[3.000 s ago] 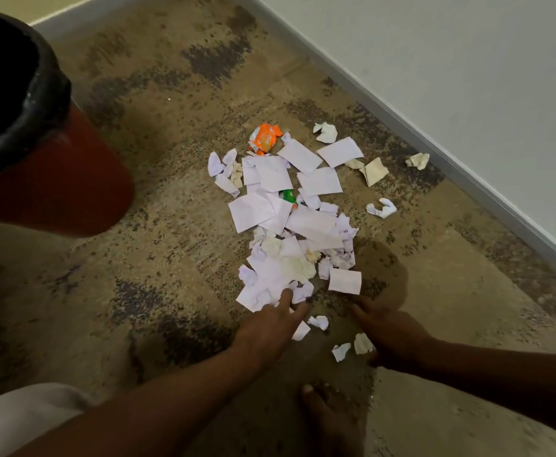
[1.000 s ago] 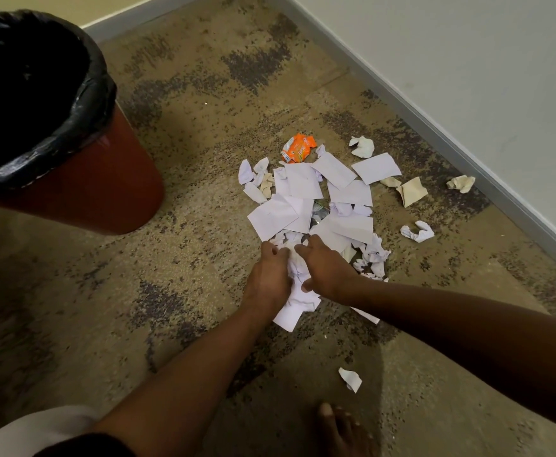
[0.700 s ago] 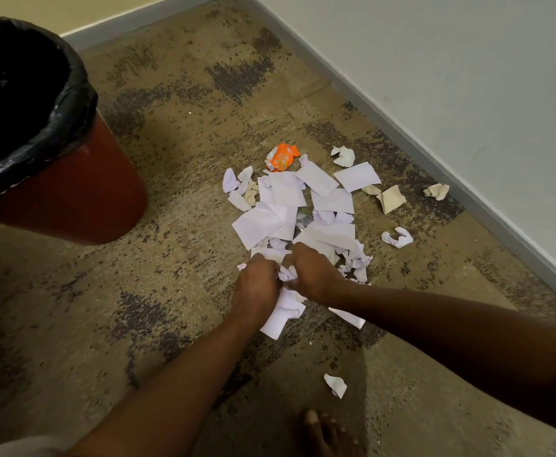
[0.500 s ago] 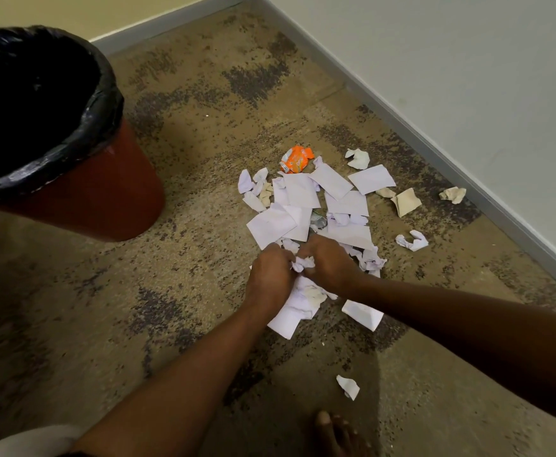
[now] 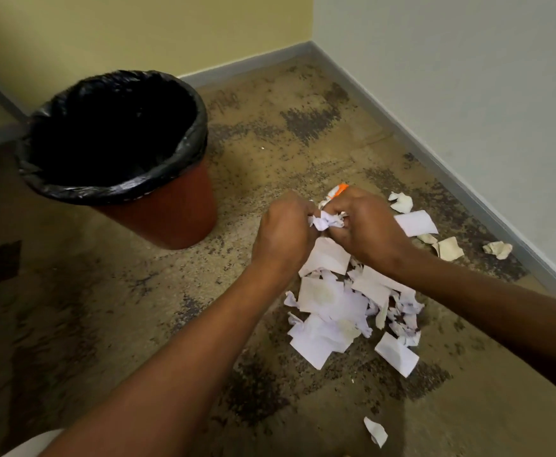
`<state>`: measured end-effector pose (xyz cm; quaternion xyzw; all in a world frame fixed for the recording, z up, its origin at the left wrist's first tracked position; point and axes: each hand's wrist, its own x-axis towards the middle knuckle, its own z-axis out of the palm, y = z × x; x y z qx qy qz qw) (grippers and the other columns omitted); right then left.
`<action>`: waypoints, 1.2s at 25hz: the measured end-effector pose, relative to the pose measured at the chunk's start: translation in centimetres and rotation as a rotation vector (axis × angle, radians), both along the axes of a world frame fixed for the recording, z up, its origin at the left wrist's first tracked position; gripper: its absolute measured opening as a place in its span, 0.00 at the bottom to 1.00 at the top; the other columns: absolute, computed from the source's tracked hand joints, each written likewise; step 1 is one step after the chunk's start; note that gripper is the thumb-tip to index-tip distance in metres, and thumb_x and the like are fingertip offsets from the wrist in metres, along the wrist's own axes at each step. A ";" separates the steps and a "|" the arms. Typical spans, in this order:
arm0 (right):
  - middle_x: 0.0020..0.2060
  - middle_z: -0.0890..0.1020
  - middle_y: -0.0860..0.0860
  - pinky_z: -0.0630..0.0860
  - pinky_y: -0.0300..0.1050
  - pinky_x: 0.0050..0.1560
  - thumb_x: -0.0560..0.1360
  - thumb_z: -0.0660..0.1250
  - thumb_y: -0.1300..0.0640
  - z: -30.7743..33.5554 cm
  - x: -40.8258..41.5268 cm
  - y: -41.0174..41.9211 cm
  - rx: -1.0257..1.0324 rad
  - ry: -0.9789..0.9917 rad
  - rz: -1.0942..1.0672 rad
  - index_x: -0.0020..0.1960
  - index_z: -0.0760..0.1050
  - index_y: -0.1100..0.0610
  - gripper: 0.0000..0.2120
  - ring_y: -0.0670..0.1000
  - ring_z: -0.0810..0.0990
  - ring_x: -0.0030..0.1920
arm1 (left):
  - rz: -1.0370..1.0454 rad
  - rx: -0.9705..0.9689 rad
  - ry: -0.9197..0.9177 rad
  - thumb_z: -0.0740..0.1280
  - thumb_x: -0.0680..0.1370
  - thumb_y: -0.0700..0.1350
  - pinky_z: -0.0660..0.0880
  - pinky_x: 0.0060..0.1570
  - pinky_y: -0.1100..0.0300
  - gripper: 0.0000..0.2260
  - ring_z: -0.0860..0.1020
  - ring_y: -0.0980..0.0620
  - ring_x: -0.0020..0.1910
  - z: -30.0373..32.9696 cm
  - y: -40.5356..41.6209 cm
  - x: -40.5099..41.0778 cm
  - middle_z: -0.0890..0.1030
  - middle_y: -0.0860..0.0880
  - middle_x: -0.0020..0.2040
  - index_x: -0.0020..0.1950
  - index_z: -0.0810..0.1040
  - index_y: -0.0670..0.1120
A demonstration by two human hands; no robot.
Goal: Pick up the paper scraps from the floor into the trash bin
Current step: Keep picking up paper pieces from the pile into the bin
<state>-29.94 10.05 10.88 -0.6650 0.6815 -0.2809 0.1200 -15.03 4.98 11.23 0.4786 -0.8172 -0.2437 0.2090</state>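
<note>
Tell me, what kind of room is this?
Probably an indoor corner of an office or hallway: worn brown patterned carpet, grey baseboard under painted walls, and a red plastic trash bin lined with a black bag.

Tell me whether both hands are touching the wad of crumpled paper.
Touching. The head view shows the left hand and the right hand pinching the crumpled paper between them, raised above the pile.

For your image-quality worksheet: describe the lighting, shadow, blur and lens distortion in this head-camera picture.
Head view: dim, soft light; trash bin interior is pure black, no detail; skirting lines bow from the wide-angle lens; both hands, left hand and right hand, look slightly soft; paper scraps stay readable; no glare.
</note>
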 end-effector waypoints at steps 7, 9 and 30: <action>0.38 0.77 0.48 0.63 0.42 0.38 0.68 0.75 0.55 10.5 5.4 -6.9 -0.205 0.117 0.176 0.43 0.82 0.52 0.04 0.48 0.73 0.38 | 0.159 -0.189 0.151 0.76 0.73 0.50 0.68 0.30 0.60 0.05 0.75 0.53 0.31 9.6 -4.2 6.1 0.79 0.51 0.35 0.46 0.86 0.50; 0.38 0.75 0.47 0.59 0.42 0.37 0.69 0.73 0.55 11.8 8.0 -10.0 -0.276 0.129 0.207 0.43 0.82 0.52 0.03 0.49 0.73 0.38 | 0.258 -0.251 0.188 0.76 0.73 0.49 0.69 0.32 0.63 0.05 0.76 0.54 0.35 10.9 -6.2 8.6 0.81 0.52 0.40 0.48 0.86 0.51; 0.55 0.81 0.52 0.78 0.53 0.55 0.70 0.74 0.63 8.3 18.9 -19.2 -0.135 0.109 0.341 0.58 0.78 0.54 0.18 0.53 0.80 0.54 | 0.554 -0.031 0.073 0.77 0.72 0.40 0.73 0.61 0.60 0.23 0.77 0.49 0.64 7.5 -11.8 20.8 0.78 0.47 0.67 0.66 0.79 0.48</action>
